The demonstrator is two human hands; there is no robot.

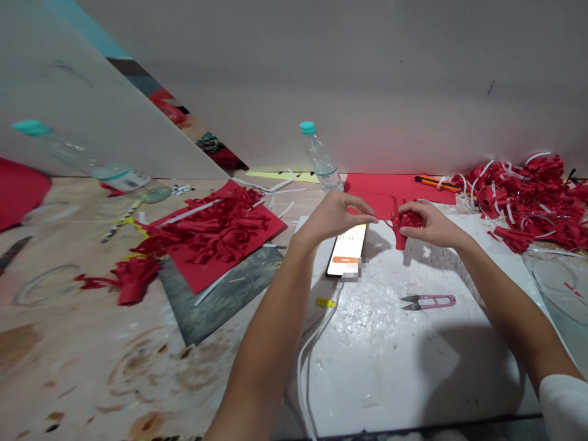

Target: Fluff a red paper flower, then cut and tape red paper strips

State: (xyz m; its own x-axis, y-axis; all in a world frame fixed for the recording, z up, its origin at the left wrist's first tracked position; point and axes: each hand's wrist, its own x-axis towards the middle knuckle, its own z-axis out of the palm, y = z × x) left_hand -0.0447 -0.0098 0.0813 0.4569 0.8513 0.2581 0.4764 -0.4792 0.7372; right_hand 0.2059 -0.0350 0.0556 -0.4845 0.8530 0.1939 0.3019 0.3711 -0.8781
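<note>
My right hand [429,224] grips a small red fringed piece [400,236], a rolled tube at its lower end with loose strips above. To its left, my left hand [337,214] is closed in a pinch, with thumb and fingertips together. A thin red strand seems to lie between its fingertips and the red piece; what the pinch holds is too small to make out. Below the left hand lies a lit phone [345,254] showing a timer, its upper part covered by the hand. Pink thread snips [429,301] lie on the white board [367,355] under my hands.
A heap of red fringed pieces [528,196] with white strips fills the back right. More red fringe [215,229] lies on a red sheet at left, over a dark plate [220,306]. A water bottle [323,162] stands by the wall. A white cable [305,361] leads from the phone.
</note>
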